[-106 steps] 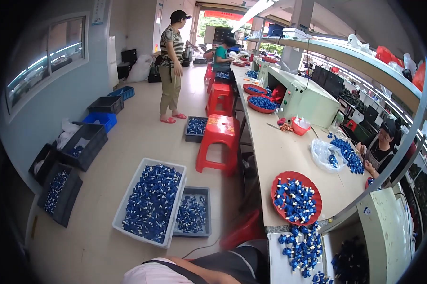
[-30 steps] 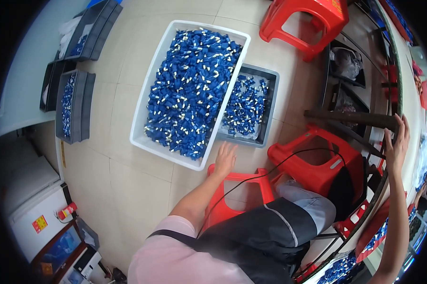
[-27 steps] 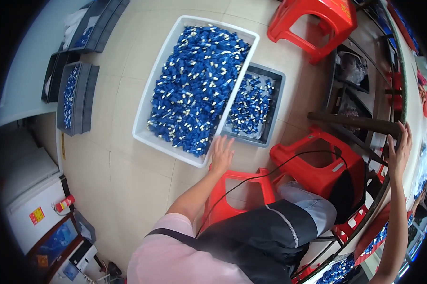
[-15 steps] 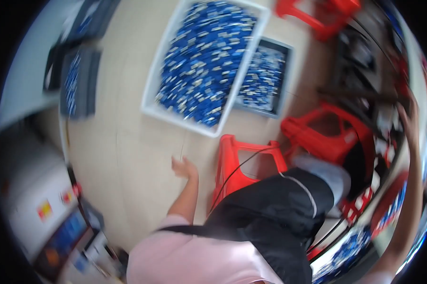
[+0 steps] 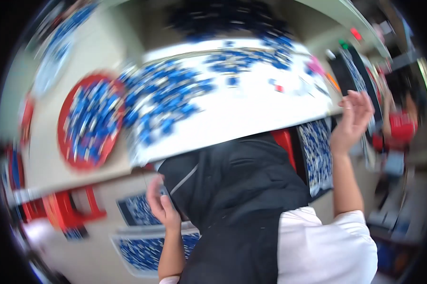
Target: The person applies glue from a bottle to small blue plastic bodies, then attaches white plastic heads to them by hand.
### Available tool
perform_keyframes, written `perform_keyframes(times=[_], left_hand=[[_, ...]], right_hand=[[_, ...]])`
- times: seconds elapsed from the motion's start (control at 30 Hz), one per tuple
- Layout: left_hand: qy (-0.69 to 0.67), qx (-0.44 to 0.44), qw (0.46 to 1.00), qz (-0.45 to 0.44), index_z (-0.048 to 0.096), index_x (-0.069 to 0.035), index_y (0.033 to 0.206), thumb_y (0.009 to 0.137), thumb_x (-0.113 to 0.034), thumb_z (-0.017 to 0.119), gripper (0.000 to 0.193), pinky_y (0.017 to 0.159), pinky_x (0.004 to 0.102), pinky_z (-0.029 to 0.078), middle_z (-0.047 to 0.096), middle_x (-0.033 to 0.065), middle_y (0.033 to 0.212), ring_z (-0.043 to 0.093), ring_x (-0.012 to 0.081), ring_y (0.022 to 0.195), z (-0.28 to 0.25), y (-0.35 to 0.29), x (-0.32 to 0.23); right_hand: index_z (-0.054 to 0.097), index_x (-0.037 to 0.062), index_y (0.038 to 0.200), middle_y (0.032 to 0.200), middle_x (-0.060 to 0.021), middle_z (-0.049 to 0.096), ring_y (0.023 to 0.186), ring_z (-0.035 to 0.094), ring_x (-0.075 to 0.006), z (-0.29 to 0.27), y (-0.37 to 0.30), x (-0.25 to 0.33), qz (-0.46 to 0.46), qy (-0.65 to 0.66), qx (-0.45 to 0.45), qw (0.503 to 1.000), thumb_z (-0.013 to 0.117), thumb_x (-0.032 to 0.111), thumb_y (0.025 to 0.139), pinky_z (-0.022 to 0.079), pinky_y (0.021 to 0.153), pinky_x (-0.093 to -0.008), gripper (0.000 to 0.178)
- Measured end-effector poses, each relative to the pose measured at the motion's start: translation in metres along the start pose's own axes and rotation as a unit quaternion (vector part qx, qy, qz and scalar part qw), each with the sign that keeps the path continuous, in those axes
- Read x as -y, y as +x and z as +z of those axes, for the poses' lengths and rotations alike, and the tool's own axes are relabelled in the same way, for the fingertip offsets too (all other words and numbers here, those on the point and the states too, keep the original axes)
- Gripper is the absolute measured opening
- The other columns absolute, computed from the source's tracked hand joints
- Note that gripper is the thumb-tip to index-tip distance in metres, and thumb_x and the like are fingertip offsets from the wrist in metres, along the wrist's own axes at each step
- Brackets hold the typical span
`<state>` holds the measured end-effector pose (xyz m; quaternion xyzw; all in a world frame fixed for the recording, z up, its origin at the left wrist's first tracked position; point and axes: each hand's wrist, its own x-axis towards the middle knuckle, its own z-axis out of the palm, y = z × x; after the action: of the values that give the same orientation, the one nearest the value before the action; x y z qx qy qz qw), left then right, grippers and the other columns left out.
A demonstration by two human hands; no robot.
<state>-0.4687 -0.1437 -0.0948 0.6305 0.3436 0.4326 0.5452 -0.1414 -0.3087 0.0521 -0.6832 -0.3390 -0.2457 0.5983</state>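
Observation:
My right hand (image 5: pixel 353 120) is raised by the table's right end, palm showing, fingers loosely extended and holding nothing. Low by my left thigh, beneath the table edge, hangs my left hand (image 5: pixel 162 201); its fingers are apart and nothing shows in it. Before my lap is a white work surface (image 5: pixel 213 123). Many small blue and white pieces (image 5: pixel 171 90) are strewn over its left and far parts, too blurred to name. More of them fill a round red tray (image 5: pixel 62 128) to the left. A small red piece (image 5: pixel 279 88) lies by itself right of the middle.
Below the table at left stand a white bin (image 5: pixel 121 258) and a grey bin (image 5: pixel 124 212) of blue and white pieces. A dark crate (image 5: pixel 304 165) of them is by my right knee. A red stool (image 5: pixel 64 208) stands farther left. A dark heap (image 5: pixel 223 16) lies at the back.
The view has swung from floor bins and red stools to the table, with my lap now at its edge. My right hand has left the dark bar-like thing it was touching.

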Motion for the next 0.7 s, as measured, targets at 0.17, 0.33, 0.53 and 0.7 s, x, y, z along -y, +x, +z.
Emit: perform_keyframes(times=[0.17, 0.33, 0.53, 0.7], left_hand=[[-0.175, 0.34, 0.847, -0.37, 0.039, 0.003, 0.116, 0.085, -0.025, 0.044, 0.042, 0.09, 0.0336, 0.035, 0.052, 0.0176, 0.105, 0.05, 0.0244, 0.099, 0.022, 0.027, -0.024], [-0.162, 0.299, 0.824, -0.454, 0.032, -0.003, 0.123, 0.086, -0.03, 0.042, 0.046, 0.088, 0.0323, 0.036, 0.051, 0.0166, 0.105, 0.05, 0.0229, 0.097, 0.046, 0.024, -0.006], [-0.213, 0.252, 0.851, -0.41, 0.043, -0.006, 0.107, 0.085, -0.037, 0.043, 0.038, 0.085, 0.0345, 0.039, 0.053, 0.0141, 0.103, 0.051, 0.0243, 0.094, 0.08, 0.044, 0.001], [-0.168, 0.214, 0.87, -0.412, 0.047, -0.005, 0.102, 0.084, -0.039, 0.045, 0.038, 0.08, 0.0339, 0.043, 0.055, 0.0133, 0.099, 0.053, 0.0235, 0.091, 0.109, 0.033, -0.007]], right_hand=[[0.033, -0.0007, 0.116, 0.119, -0.0166, 0.036, 0.11, 0.035, -0.0281, -0.03, -0.117, -0.057, 0.101, -0.186, -0.032, 0.977, 0.054, 0.002, 0.072, 0.027, 0.093, -0.0347, 0.048], [0.051, 0.0055, 0.099, 0.101, -0.0124, 0.051, 0.095, 0.048, -0.0291, -0.077, -0.207, -0.049, 0.152, -0.265, 0.143, 0.941, 0.055, -0.003, 0.066, 0.036, 0.084, -0.0361, 0.034], [0.049, 0.0062, 0.102, 0.105, -0.0125, 0.048, 0.099, 0.045, -0.0282, -0.195, -0.269, -0.068, 0.264, -0.459, 0.029, 0.848, 0.057, 0.001, 0.065, 0.033, 0.085, -0.0387, 0.037], [0.045, 0.0071, 0.111, 0.119, -0.0149, 0.04, 0.113, 0.034, -0.0298, -0.243, -0.264, -0.1, 0.3, -0.482, 0.16, 0.807, 0.059, 0.022, 0.071, 0.027, 0.092, -0.044, 0.045]])
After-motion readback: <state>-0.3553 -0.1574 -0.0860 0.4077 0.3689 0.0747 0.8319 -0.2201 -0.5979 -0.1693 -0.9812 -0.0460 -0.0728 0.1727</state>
